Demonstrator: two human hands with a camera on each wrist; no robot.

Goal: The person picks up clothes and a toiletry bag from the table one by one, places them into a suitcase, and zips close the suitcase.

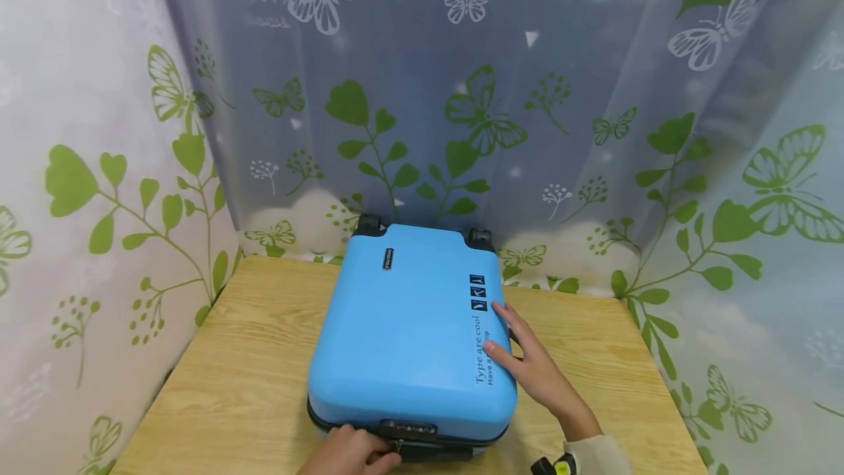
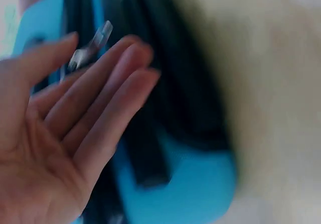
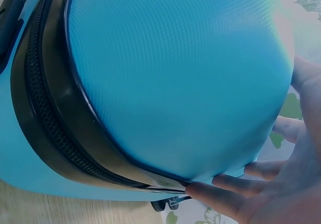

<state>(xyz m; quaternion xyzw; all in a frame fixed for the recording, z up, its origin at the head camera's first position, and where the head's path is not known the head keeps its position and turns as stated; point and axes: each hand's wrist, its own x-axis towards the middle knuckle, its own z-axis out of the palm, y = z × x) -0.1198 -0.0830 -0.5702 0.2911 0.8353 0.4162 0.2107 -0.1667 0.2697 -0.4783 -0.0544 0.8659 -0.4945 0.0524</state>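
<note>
A light blue hard-shell suitcase (image 1: 409, 328) lies flat with its wheels at the far end. At its near end my left hand (image 1: 348, 451) is by the black zipper band, below the combination lock (image 1: 409, 429). A metal zipper pull (image 2: 90, 48) shows between the thumb and index finger in the blurred left wrist view, and the hand pinches it. The other left fingers extend loosely beside the black handle (image 2: 175, 73). My right hand (image 1: 537, 369) rests with spread fingers on the suitcase's right side. In the right wrist view its fingertips touch the shell near the zipper (image 3: 55, 128).
The suitcase stands on a wood-grain table (image 1: 217, 358). Behind it and on both sides hang curtains (image 1: 409, 130) printed with leaves and butterflies. Two black wheels (image 1: 480, 238) stand close to the back curtain. A black wrist device (image 1: 557, 465) sits at the right sleeve.
</note>
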